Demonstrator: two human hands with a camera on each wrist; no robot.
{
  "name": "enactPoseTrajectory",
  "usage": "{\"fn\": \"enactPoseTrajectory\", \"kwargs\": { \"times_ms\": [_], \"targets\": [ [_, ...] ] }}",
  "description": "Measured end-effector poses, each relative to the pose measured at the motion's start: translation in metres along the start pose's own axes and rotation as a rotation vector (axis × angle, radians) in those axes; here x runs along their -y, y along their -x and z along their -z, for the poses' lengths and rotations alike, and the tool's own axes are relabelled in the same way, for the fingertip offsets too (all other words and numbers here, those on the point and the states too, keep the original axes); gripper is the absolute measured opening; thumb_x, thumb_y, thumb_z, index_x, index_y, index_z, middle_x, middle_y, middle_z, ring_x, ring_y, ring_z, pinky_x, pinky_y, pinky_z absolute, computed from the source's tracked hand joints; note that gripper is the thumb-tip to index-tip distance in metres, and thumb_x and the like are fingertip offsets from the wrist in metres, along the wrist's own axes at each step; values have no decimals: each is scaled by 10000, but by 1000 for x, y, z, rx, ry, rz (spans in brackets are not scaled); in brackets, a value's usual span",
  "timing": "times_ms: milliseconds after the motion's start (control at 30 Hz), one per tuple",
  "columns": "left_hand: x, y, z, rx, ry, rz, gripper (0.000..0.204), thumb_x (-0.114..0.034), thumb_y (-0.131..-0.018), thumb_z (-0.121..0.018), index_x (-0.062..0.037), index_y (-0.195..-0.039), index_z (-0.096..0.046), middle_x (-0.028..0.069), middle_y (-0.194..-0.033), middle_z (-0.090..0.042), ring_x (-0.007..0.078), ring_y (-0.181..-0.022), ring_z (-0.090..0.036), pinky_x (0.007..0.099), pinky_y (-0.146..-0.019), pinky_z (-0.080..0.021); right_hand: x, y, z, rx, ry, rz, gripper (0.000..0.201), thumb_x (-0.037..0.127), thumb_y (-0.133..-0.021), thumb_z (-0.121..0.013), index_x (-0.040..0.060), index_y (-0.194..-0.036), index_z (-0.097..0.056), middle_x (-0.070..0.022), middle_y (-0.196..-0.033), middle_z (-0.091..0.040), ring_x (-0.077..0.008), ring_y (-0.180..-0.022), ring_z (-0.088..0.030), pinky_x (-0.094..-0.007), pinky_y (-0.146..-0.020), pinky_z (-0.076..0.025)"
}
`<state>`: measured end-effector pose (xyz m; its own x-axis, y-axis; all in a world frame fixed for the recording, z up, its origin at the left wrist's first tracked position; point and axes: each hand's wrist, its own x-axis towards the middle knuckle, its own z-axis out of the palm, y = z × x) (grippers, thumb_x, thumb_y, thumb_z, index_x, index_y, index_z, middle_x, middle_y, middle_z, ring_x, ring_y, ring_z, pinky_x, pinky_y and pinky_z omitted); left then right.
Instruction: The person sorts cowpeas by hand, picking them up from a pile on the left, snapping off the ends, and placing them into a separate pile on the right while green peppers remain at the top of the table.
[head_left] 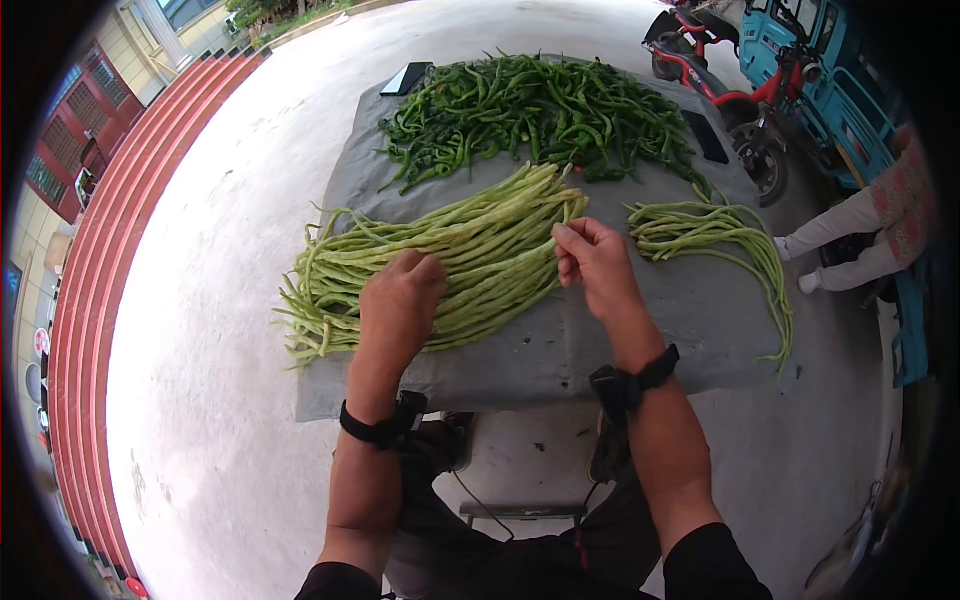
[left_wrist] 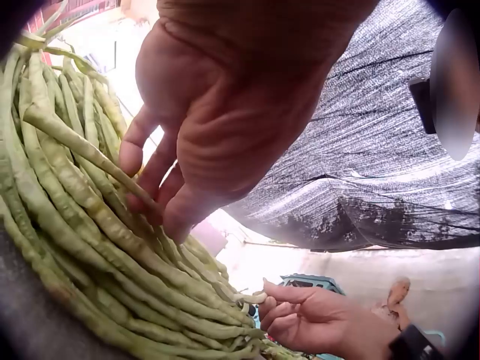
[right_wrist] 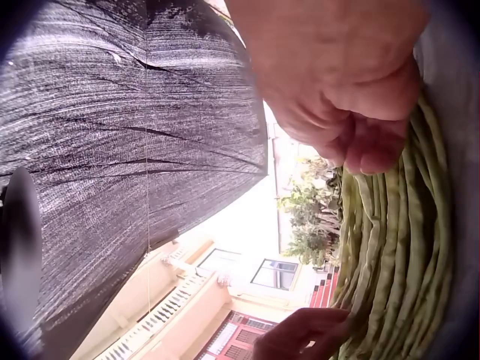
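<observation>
A thick bundle of long pale-green yardlong beans (head_left: 490, 235) lies across the grey-covered table (head_left: 480, 380). My left hand (head_left: 400, 300) is over the left half of the bundle. In the left wrist view, its thumb and fingers pinch one yardlong bean (left_wrist: 79, 154), whose end sticks out past them. At the bundle's right end is my right hand (head_left: 600, 265), thumb against curled fingers. The left wrist view shows this hand pinching the tip of a bean (left_wrist: 251, 298). In the right wrist view, its fingertips (right_wrist: 375, 159) overlap the beans.
Behind the bundle spreads a large heap of green chili peppers (head_left: 530, 110). A smaller bunch of yardlong beans (head_left: 710, 230) lies to the right. Phone-like dark slabs (head_left: 705, 137) flank the peppers. A person (head_left: 880, 215) and a red electric bike (head_left: 740, 95) are beyond the table's right side.
</observation>
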<state>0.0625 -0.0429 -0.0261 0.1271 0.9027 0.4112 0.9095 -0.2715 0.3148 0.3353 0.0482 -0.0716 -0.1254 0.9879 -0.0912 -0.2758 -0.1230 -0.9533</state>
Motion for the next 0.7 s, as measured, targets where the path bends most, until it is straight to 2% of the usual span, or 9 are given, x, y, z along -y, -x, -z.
{"fn": "enactPoseTrajectory", "kwargs": {
  "times_ms": [200,400,533,700],
  "targets": [
    [-2,-1,-3,-75,-58,-20,141,-86,-871,-776,-115,-990,-707,86,-971,-647,351,-933,-707,488,-761,-544,-6,-7,-9,-97,152,67,221,170,-1057,-729,-34,-1131,-687,-78,-881,-723,-114,-626,-674,-276,-491,-547],
    [-1,-1,-2,-28,10,43,143,-91,-869,-789,-101,-976,-693,86,-960,-652,354,-919,-707,480,-761,-541,1,-4,-4,-151,248,140,236,152,-1045,-717,-41,-1173,-672,-110,-916,-734,-123,-624,-684,-281,-493,-552],
    [-9,-3,-1,-74,36,45,109,-88,-893,-790,-87,-955,-700,84,-928,-673,320,-831,-714,446,-721,-542,10,-3,18,-172,209,182,183,149,-1051,-729,0,-1150,-686,-66,-903,-732,-92,-631,-669,-262,-485,-528],
    [-23,-9,-4,-163,102,63,90,-70,-910,-788,-59,-933,-703,77,-869,-677,240,-711,-690,384,-654,-529,49,6,66,-330,271,251,143,148,-1048,-726,24,-1117,-703,-45,-913,-733,-76,-627,-648,-254,-489,-502]
  ]
}}
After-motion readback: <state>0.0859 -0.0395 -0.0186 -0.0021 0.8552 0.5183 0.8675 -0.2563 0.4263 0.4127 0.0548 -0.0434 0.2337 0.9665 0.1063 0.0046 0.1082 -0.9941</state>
